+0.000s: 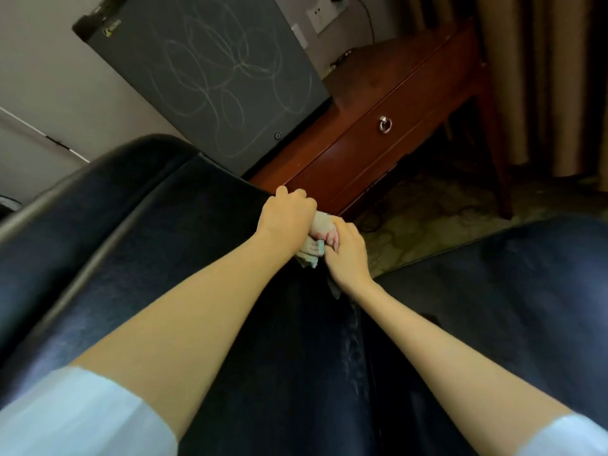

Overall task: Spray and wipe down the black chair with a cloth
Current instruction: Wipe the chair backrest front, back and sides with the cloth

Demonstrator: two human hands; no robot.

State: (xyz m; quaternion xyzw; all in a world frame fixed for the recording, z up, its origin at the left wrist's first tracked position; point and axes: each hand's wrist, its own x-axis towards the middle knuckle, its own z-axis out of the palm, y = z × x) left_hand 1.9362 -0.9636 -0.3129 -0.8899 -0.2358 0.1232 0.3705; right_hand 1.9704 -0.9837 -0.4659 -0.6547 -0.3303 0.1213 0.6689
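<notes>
Cloth (319,226), bunched, is gripped by left hand (285,216) and right hand (346,252) on black chair (197,232).

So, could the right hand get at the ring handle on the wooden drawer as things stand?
Probably yes: nothing stands between the right hand and the ring handle, only open space past the chair edge. But it grips the cloth with the left hand, so it should let go first.
</notes>
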